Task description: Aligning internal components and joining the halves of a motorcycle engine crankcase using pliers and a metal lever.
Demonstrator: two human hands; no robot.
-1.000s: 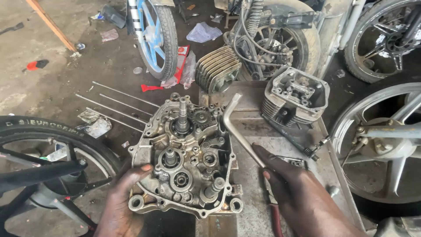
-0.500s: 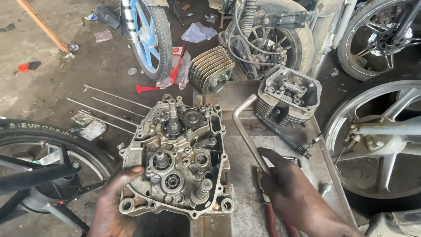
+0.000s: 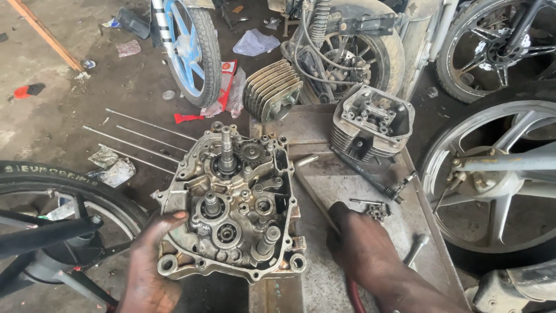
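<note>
Gripping crankcase [image 3: 231, 208] edge, left hand [image 3: 152, 261] fingers curled, right hand [image 3: 365, 249] closed around metal rod [image 3: 315, 200]

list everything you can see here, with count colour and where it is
engine crankcase half: 1, grimy silver, centre, gears and shafts facing up
finned cylinder: 1, grey, just beyond the crankcase
cylinder head: 1, silver grey, far right of the metal tray
metal tray: 1, dull grey, under the parts
long thin rods: about 4, silver, on the ground left of the crankcase
blue-spoked wheel: 1, blue rim and black tyre, top left
silver alloy wheel: 1, right edge
black tyre: 1, lower left
red-handled tool: 1, under the right hand, mostly hidden
left hand: on the crankcase's lower left edge
right hand: on the tray, closed around the tool
</note>
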